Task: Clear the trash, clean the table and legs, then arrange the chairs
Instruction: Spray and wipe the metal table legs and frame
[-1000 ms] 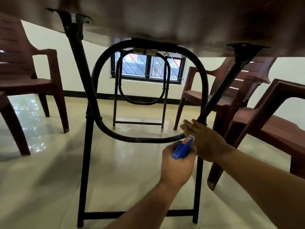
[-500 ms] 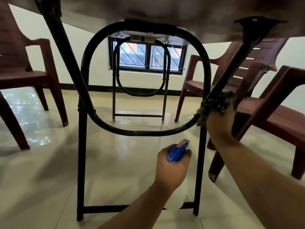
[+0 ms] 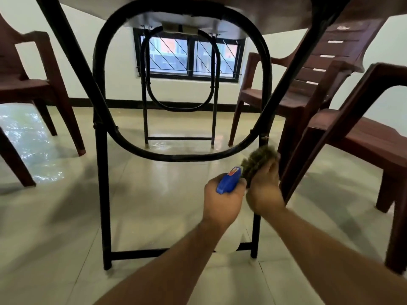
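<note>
- Pale glossy floor tiles (image 3: 154, 205) are mirroring the barred window (image 3: 189, 56) while I am looking out from beneath the table (image 3: 242, 14).
- I am seeing the near black leg frame (image 3: 103, 194) standing square in front of me, its long tubes running vertically, with a rounded loop joining them.
- The left hand (image 3: 222, 199) is wrapping its fingers round the spray bottle (image 3: 228, 180). The blue head is pointing up and rightward at the cloth (image 3: 259, 157), and the pale body is hanging almost straight down beneath the wrist.
- The right hand (image 3: 264, 190), reaching in from the lower right, is clutching the bunched olive cloth against the frame's right upright, just under the loop; it is looking blurred.
- Brown chairs (image 3: 363, 139) are standing on either side.
</note>
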`<state>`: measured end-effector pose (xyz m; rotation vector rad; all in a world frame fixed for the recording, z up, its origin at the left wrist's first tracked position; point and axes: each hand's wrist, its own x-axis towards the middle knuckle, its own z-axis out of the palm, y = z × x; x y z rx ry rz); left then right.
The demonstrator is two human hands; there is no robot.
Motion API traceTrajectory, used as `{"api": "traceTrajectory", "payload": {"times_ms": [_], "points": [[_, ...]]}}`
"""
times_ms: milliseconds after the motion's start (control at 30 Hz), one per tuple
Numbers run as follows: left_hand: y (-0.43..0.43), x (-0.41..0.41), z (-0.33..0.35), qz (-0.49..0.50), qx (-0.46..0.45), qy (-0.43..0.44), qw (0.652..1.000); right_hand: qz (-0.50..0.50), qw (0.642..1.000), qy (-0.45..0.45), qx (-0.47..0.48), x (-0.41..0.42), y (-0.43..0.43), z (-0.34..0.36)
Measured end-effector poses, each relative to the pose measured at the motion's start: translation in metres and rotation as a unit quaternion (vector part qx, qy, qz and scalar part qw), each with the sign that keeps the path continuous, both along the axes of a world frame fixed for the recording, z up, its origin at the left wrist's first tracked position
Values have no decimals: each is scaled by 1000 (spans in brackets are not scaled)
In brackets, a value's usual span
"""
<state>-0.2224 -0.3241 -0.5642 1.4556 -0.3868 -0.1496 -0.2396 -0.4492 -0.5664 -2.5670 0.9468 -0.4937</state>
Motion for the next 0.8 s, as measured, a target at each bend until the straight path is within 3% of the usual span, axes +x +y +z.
{"api": "traceTrajectory", "payload": {"times_ms": [67,133,167,233,300,367,400,533,700,733,800], "points": [[0,2,-8,-7,1,2,1000,-23,992,83,97,-8,0,-34],[-3,2,-21,-10,10,9,1000,6,980,159,116,-14,0,-41],[-3,3,-26,-5,17,10,1000,8,984,149,96,-10,0,-38],[-3,5,-39,-3,31,1,1000,25,998,-30,45,-3,1,-40],[-7,3,-57,-15,50,10,999,53,989,-134,-24,-9,3,-52],[1,2,-74,-43,69,32,996,58,992,-65,-91,-21,8,-74],[3,1,-84,-59,85,38,994,42,996,-25,-78,-26,8,-91],[18,0,-122,-96,176,59,978,-28,986,123,105,-32,11,-154],[20,4,-135,-104,208,96,968,-48,998,-30,19,-20,21,-153],[19,5,-135,-106,210,99,967,-38,999,-22,-23,-23,23,-157],[17,7,-135,-117,209,103,965,-19,1000,6,0,-32,25,-178]]}}
